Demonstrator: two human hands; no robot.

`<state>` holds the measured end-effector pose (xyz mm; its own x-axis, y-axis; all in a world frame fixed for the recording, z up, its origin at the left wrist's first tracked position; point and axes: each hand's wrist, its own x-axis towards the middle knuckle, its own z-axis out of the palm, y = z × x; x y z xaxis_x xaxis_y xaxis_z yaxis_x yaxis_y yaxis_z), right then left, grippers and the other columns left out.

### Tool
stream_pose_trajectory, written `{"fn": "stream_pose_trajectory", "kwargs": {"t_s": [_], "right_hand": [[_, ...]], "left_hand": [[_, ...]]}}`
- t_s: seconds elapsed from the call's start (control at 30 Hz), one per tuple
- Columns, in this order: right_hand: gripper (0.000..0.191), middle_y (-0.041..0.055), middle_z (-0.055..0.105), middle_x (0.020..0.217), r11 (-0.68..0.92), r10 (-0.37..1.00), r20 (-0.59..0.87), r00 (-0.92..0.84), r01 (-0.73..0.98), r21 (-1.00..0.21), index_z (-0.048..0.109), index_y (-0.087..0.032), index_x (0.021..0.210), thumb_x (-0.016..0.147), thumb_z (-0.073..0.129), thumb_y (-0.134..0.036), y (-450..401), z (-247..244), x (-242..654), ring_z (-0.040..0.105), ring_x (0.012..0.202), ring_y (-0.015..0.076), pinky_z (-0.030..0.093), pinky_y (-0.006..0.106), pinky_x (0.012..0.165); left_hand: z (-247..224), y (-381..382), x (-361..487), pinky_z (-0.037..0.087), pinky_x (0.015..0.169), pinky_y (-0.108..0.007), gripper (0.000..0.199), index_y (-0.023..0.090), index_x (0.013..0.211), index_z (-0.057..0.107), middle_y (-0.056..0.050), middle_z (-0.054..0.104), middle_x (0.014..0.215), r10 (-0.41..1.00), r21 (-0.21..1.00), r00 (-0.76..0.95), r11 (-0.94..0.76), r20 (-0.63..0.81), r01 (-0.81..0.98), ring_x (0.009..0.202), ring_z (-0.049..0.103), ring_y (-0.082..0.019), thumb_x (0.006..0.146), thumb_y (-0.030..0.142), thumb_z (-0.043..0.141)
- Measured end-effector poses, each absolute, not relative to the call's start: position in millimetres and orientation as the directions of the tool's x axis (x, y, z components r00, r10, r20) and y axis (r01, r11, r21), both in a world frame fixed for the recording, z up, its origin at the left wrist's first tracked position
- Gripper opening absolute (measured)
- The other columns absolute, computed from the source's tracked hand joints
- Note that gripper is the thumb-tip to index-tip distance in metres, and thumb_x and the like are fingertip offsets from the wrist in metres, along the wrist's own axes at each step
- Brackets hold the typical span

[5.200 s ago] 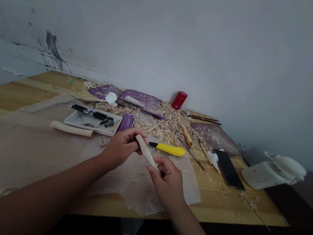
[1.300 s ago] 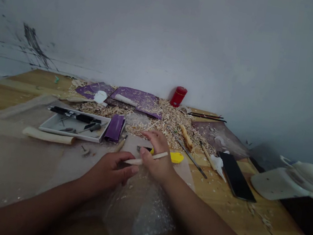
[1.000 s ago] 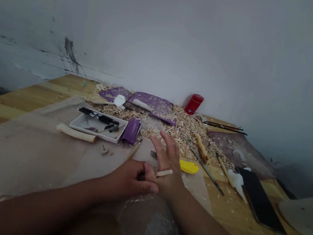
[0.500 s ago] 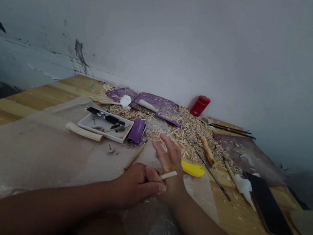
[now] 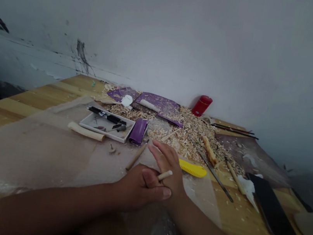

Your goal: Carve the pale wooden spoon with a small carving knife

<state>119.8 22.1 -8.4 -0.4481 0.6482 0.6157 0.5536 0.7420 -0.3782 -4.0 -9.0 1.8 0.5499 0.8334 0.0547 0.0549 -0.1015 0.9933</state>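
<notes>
My left hand [image 5: 139, 185] is closed, its fingers wrapped round a short pale wooden stick [image 5: 164, 175]. One end of the stick pokes out above the thumb; the rest is hidden in the hand. Just behind and touching it is my right hand [image 5: 172, 177], with its fingers stretched out and slightly apart, the palm against the stick and the left fingers. A yellow-handled cutter [image 5: 192, 168] lies right beside my right hand. Left of the fingers lies a thin tool with a wooden handle [image 5: 136, 155].
A white tray [image 5: 104, 131] of small tools, a curved wood piece [image 5: 86, 131] and a purple pouch [image 5: 138, 131] lie on bubble wrap [image 5: 39, 151]. Wood shavings [image 5: 192, 132] cover the back. A metal file [image 5: 217, 179], black slab [image 5: 273, 209] and red canister [image 5: 202, 106] stand or lie rightward.
Both hands stay pressed together round the stick, with the right fingers shifted slightly left and lower. The whole view has moved a little, so the table items appear slightly further right.
</notes>
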Motion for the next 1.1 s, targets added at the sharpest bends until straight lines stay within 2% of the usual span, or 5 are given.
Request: {"fn": "stream_pose_trajectory", "kwargs": {"t_s": [0.17, 0.43, 0.63, 0.87, 1.1], "right_hand": [[0.045, 0.0069, 0.05, 0.115, 0.688, 0.722, 0.561, -0.405, 0.504, -0.522, 0.046, -0.022, 0.116, 0.075, 0.049, -0.039, 17.8, -5.5, 117.4, 0.042, 0.106, 0.0212, 0.032, 0.039, 0.089], [0.028, 0.0009, 0.062, 0.09, 0.379, 0.823, 0.225, -0.521, 0.208, -0.902, 0.057, -0.024, 0.1, 0.078, 0.047, -0.038, 8.8, -1.0, 113.7, 0.056, 0.08, 0.0141, 0.044, 0.026, 0.07], [0.028, 0.0001, 0.061, 0.095, 0.217, 0.791, 0.148, -0.593, 0.046, -0.975, 0.055, -0.026, 0.103, 0.078, 0.049, -0.036, 5.6, 2.3, 110.3, 0.056, 0.086, 0.014, 0.043, 0.027, 0.075], [0.033, 0.0013, 0.058, 0.104, 0.094, 0.72, 0.101, -0.687, -0.048, -0.994, 0.052, -0.025, 0.107, 0.074, 0.053, -0.033, 6.3, 5.4, 114.2, 0.053, 0.095, 0.015, 0.042, 0.029, 0.081], [0.03, 0.0024, 0.064, 0.087, 0.418, 0.865, 0.265, -0.426, 0.317, -0.852, 0.058, -0.021, 0.096, 0.073, 0.049, -0.039, 8.3, -3.1, 111.4, 0.057, 0.078, 0.0155, 0.044, 0.028, 0.071]], "left_hand": [[5.9, -8.8, -4.4, 0.022, 0.043, -0.021, 0.032, 0.015, 0.05, 0.041, 0.006, 0.033, 0.046, 0.826, 0.998, 0.56, 0.063, -0.061, 0.016, 0.043, 0.029, -0.005, 0.073, 0.036, 0.048], [9.4, -9.5, -5.0, 0.037, 0.051, -0.022, 0.017, 0.014, 0.063, 0.052, 0.0, 0.053, 0.06, 0.852, 0.996, 0.52, 0.081, -0.058, -0.023, 0.058, 0.049, -0.01, 0.067, 0.03, 0.053], [8.7, -10.4, -8.4, 0.026, 0.04, -0.019, 0.026, 0.015, 0.048, 0.041, 0.004, 0.04, 0.046, 0.792, 0.99, 0.597, 0.138, -0.13, 0.034, 0.043, 0.037, -0.007, 0.067, 0.031, 0.048], [12.3, -8.8, -12.6, 0.029, 0.045, -0.02, 0.019, 0.014, 0.058, 0.051, 0.003, 0.042, 0.053, 0.735, 0.997, 0.673, 0.065, -0.076, 0.041, 0.05, 0.04, -0.009, 0.072, 0.025, 0.044], [6.8, -8.3, -4.7, 0.041, 0.064, -0.026, 0.014, 0.014, 0.064, 0.06, -0.002, 0.06, 0.072, 0.847, 0.978, 0.532, -0.112, 0.003, 0.173, 0.075, 0.056, -0.021, 0.062, 0.028, 0.062]]}}
